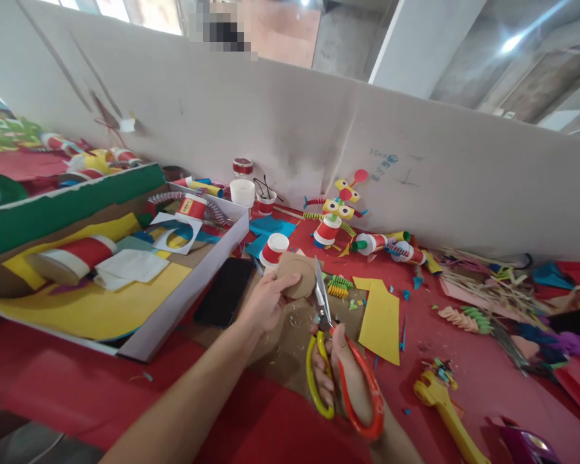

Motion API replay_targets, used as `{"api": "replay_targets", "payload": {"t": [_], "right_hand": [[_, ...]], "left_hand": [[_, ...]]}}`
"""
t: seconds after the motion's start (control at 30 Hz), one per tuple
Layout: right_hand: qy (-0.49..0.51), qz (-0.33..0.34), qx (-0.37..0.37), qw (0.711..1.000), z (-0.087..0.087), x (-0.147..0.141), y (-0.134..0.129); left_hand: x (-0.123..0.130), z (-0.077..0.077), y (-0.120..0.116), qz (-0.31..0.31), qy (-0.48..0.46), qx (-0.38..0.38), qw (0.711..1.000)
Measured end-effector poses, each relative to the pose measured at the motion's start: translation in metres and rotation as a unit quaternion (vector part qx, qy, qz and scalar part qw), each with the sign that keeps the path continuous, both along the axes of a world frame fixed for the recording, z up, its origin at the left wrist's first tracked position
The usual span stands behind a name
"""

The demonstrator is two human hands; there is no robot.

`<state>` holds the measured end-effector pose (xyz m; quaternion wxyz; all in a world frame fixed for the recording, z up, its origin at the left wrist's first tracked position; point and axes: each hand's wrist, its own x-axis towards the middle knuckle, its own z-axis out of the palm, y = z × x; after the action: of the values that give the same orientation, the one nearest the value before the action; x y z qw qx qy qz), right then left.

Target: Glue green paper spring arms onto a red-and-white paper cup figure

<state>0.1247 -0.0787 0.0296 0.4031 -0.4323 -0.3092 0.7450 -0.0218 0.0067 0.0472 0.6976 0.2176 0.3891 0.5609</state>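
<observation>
My left hand [267, 301] pinches a piece of brown cardboard [297, 276], rounded along its lower edge, with the thumb on top. In my right hand [341, 367] is a pair of scissors [323, 299] with one yellow and one red handle loop. Its blades point away from me, slightly parted, at the cardboard's right edge. Under both hands lies a brown board [290, 361] scattered with small scraps. Just beyond the cardboard stands an upturned red and white paper cup [274, 250]. Right of the blades are green and yellow folded paper strips [339, 286] and a yellow paper sheet [379, 322].
At left, an open box [140, 332] holds paper and a cup. A black phone [225, 292] lies beside it. A paper-cup figure [327, 229] stands near the white partition [270, 116]. Wooden sticks [483, 283] and a yellow tool [447, 412] lie at right.
</observation>
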Motion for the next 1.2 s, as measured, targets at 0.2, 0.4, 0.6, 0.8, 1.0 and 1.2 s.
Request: {"api": "replay_targets", "payload": {"t": [0.2,0.4,0.6,0.8,1.0,1.2], "right_hand": [[0.011,-0.002,0.005,1.0,0.0089,-0.0008,-0.0006],[0.019,-0.002,-0.006,1.0,0.0094,-0.0027,0.0009],[0.017,-0.003,-0.018,1.0,0.0077,-0.0043,0.0016],[0.017,0.0,-0.026,1.0,0.0062,-0.0035,-0.0004],[0.017,-0.001,-0.032,0.999,0.0044,-0.0057,-0.0012],[0.02,0.004,-0.038,0.999,0.0052,-0.0043,-0.0011]], "left_hand": [[-0.0081,0.0101,-0.0002,-0.068,0.017,-0.004,0.998],[-0.0062,0.0091,0.0002,-0.065,0.02,-0.015,0.998],[-0.0051,0.0063,0.0009,-0.061,0.016,-0.012,0.998],[-0.0076,0.0095,0.0006,-0.063,0.024,-0.013,0.998],[-0.009,0.0094,0.001,-0.068,0.017,-0.012,0.997],[-0.01,0.0107,0.0015,-0.065,0.021,-0.012,0.998]]}}
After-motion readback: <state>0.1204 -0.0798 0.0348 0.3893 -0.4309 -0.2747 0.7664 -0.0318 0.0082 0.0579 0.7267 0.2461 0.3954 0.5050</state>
